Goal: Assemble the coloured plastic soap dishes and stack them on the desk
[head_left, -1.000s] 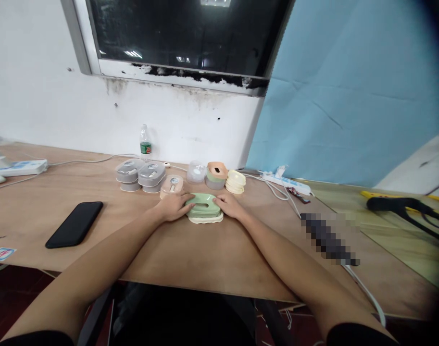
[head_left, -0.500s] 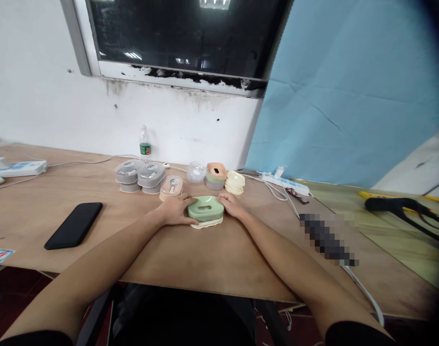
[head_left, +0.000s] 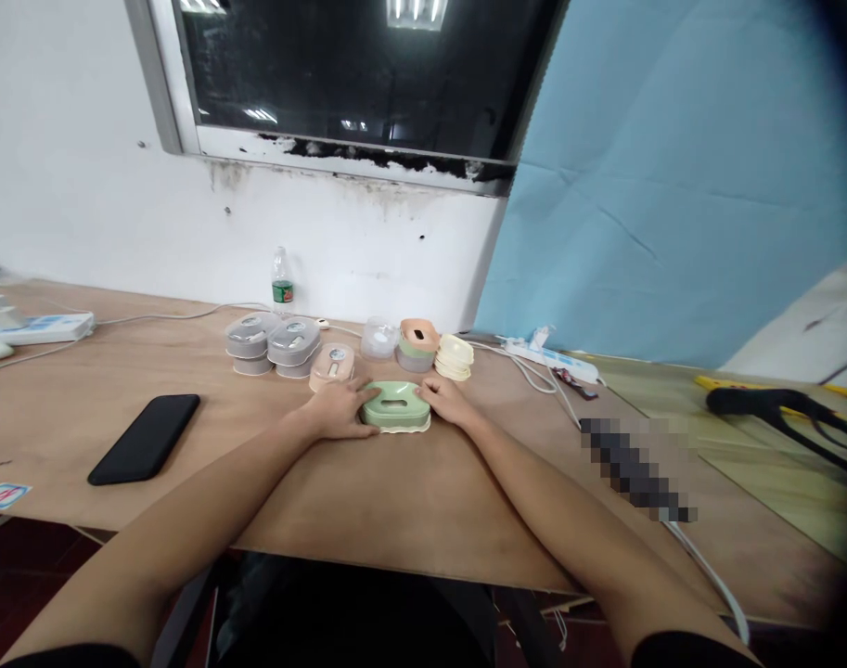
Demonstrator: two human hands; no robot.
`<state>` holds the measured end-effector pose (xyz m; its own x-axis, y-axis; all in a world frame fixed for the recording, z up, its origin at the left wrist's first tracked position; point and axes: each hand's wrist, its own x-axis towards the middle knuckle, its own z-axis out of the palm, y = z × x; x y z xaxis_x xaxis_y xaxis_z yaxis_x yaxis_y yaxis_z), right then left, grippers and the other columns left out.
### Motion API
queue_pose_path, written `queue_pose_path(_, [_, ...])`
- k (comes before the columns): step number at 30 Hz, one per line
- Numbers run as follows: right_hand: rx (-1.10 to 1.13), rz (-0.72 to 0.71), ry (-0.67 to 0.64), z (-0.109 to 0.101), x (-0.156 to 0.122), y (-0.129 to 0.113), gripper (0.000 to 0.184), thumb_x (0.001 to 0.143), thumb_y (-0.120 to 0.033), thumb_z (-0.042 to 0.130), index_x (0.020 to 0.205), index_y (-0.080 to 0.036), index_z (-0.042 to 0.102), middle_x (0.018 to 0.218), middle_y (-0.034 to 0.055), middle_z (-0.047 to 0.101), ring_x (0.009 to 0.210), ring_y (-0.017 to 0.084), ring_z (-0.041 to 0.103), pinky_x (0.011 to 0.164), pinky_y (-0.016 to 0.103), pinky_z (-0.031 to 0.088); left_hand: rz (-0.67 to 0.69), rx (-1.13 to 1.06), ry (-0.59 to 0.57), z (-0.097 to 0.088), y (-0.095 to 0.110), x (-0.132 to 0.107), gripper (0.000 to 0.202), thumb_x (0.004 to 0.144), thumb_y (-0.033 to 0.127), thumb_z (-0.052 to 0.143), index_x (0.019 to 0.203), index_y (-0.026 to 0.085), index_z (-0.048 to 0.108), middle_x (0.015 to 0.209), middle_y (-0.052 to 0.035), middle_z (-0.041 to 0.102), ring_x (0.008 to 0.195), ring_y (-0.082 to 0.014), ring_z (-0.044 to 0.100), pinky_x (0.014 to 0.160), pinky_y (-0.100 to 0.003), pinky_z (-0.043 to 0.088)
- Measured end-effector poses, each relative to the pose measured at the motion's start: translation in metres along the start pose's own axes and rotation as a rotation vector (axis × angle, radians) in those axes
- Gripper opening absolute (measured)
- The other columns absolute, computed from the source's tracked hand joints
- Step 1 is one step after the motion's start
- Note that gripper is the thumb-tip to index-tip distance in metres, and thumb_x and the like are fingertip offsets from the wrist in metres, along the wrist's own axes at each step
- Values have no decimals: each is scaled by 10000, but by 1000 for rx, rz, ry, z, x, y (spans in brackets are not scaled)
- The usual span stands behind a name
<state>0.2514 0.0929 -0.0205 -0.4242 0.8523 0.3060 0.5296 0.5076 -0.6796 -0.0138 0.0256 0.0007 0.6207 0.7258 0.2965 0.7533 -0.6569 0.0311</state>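
Note:
A green oval plastic cover (head_left: 396, 416) with a long slot in its top sits flat over a cream base (head_left: 407, 430), whose thin rim shows along the front. My left hand (head_left: 338, 408) grips the cover's left end, thumb at the front and fingers at the top edge. At the right end, my right hand (head_left: 445, 399) presses with bent fingers; its fingertips are partly hidden. Just behind my left hand is a peach box with a clear lid (head_left: 332, 365).
Grey lidded boxes (head_left: 294, 345), a clear lid (head_left: 379, 338), a stack of peach, green and grey parts (head_left: 418, 345) and cream pieces (head_left: 455, 355) line the back. A bottle (head_left: 282, 281) stands behind; a black phone (head_left: 145, 439) lies left, a power strip (head_left: 552, 358) right.
The green cover has come down closer over the cream base, so less of the base shows. Both hands stay at its ends. The view has shifted slightly.

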Motion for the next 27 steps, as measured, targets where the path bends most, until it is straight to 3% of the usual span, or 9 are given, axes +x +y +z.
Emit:
queue_pose_path(7, [24,40,-22,-1,-1,-1,341,768,-454,503,572,-202,383,498,-61,376,490,89,342,486,216,254,22,-48,-24,7,-5,0,801,767,701,470,1389,203,390,1404,-153,410,1186,-338,492,988,-431,383])
queue_pose_path(12, [-55,-14,-29,-1,2,4,374,735,-450,553,554,-204,338,505,-69,328,499,81,289,485,215,224,1,-48,-2,9,-6,1,852,752,715,472,1407,184,355,1454,-165,332,1246,-349,435,1013,-434,357])
queue_pose_path(21, [-139,2,-42,5,5,4,402,757,-475,529,538,-197,338,519,-61,358,516,85,326,491,215,245,-37,-74,-7,6,-6,3,854,775,757,360,1344,122,424,1281,-168,542,1105,-317,554,927,-399,423])
queue_pose_path(24, [-222,-10,48,4,4,-1,407,751,-469,542,522,-195,347,495,-56,367,504,88,332,486,221,232,-57,-74,-13,6,-6,3,842,774,753,369,1338,130,432,1278,-168,543,1115,-319,546,925,-401,423])
queue_pose_path(27, [-293,-31,258,3,12,-15,387,776,-467,529,539,-192,397,500,-42,425,512,96,372,500,228,252,-63,-76,-24,5,-6,3,815,777,733,391,1340,145,429,1296,-158,533,1136,-314,533,939,-392,416])
